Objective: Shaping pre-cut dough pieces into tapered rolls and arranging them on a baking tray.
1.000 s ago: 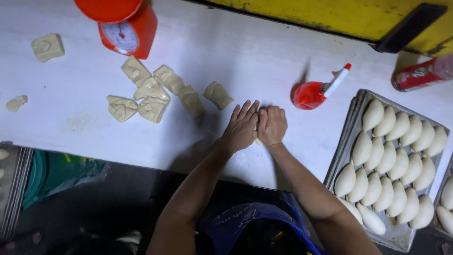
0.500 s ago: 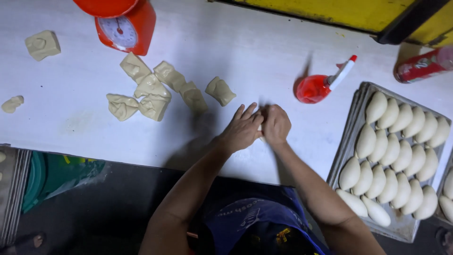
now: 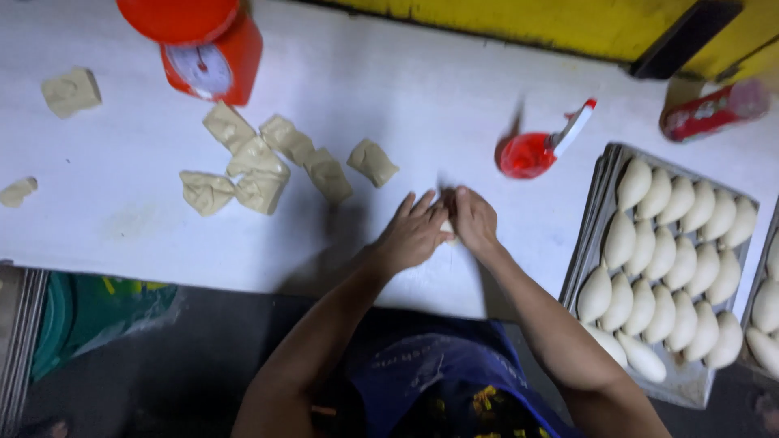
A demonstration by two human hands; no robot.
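My left hand (image 3: 412,235) and my right hand (image 3: 475,221) are side by side near the front edge of the white flat table (image 3: 389,97). They are cupped close together around one small pale lump of dough (image 3: 447,229). I can see only a tiny bit of it between my hands, and my fingers cover the rest.

At the right end of the table sits a grey metal baking tray (image 3: 591,217). It reaches over the front edge. On it lie long, smooth, pale dough rolls (image 3: 649,268) in three rows. I count about seventeen. A second tray (image 3: 763,261) peeks in at the right edge with a few more rolls, partly cut off.

To the left of my hands lies a bunch of seven cut, tan, square dough pieces (image 3: 260,158), some touching. Farther left, near the left edge, are two more pieces (image 3: 71,91), well apart.

Past my right hand stands one small red round bowl with a red and white brush (image 3: 540,148) in it. At the far edge, one red kitchen scale with a white round dial (image 3: 207,57) stands behind the cut pieces. One red can (image 3: 714,109) lies on its side near the far right corner.
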